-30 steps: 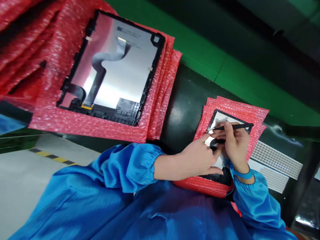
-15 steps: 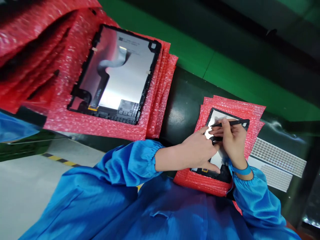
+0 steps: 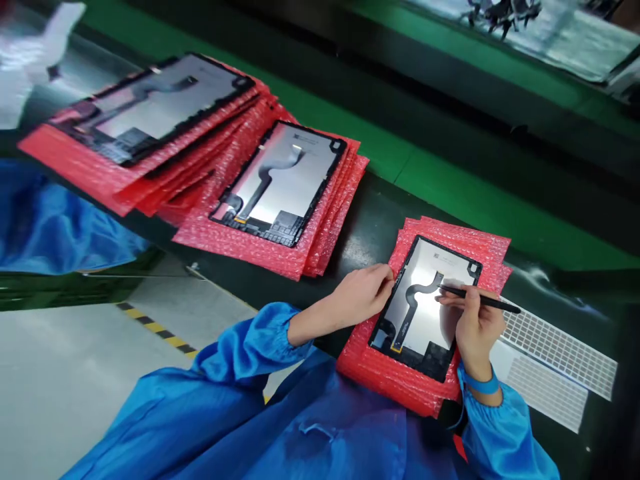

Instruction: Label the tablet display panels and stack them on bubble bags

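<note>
A tablet display panel [image 3: 425, 303] lies back-up on a stack of red bubble-wrap sheets [image 3: 395, 380] in front of me, its black flex cable [image 3: 417, 297] curving across the silver back. My right hand [image 3: 473, 320] grips black tweezers [image 3: 480, 300], their tip touching the panel near the cable's upper end. My left hand [image 3: 363, 290] rests on the bubble wrap at the panel's left edge, fingers curled and holding nothing that I can see.
A second panel on red bubble wrap [image 3: 280, 183] lies to the left, and a taller pile with another panel [image 3: 145, 107] sits farther left. White gridded label sheets [image 3: 555, 350] lie right of my work. A green conveyor belt [image 3: 450, 187] runs behind. Another person's blue sleeve [image 3: 55, 220] is at the left.
The view has pulled back and swung, showing the far-left pile. My left hand slid off the panel's middle to its left edge. The tweezers now point at the cable's upper end.
</note>
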Action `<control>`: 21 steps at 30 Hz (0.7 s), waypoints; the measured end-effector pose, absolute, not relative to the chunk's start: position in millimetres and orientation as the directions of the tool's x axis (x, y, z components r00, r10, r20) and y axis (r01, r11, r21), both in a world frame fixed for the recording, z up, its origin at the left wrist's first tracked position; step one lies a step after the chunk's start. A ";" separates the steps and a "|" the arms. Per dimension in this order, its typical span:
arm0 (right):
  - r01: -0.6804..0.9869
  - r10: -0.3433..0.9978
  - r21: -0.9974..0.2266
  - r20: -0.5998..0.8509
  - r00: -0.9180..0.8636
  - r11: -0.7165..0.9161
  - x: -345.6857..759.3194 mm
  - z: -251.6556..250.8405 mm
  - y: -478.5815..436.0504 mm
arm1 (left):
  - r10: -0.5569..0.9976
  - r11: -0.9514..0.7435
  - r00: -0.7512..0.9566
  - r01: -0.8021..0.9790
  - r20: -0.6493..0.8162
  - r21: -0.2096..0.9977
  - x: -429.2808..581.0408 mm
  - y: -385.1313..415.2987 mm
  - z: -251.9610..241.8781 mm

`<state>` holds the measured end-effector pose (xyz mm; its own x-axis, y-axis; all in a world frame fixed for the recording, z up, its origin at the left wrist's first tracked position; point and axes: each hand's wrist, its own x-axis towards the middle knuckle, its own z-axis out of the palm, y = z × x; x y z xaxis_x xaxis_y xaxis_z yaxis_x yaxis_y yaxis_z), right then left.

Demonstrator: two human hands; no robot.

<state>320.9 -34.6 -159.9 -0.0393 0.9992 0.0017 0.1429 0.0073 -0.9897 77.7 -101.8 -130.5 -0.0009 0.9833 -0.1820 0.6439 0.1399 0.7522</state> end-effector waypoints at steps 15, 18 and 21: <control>-0.103 0.891 -0.926 0.314 0.328 0.364 348.6 -167.0 -20.2 | 0.935 -0.040 -0.330 0.268 0.131 0.962 -3.2 -72.9 -75.3; -0.135 0.928 -0.951 0.229 0.293 0.277 350.0 -163.2 -20.4 | 0.877 0.014 -0.470 0.238 0.103 0.971 -87.5 -67.1 -52.6; -0.108 0.950 -0.968 0.193 0.245 0.224 348.4 -161.9 -22.6 | 0.818 0.073 -0.574 0.176 0.042 0.982 -146.8 -64.4 -47.1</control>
<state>348.4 -22.6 -161.9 0.2453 0.9501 0.1925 -0.1084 0.2242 -0.9685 -146.8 -64.4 -47.1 -0.5738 0.8179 0.0422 0.1758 0.0727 0.9817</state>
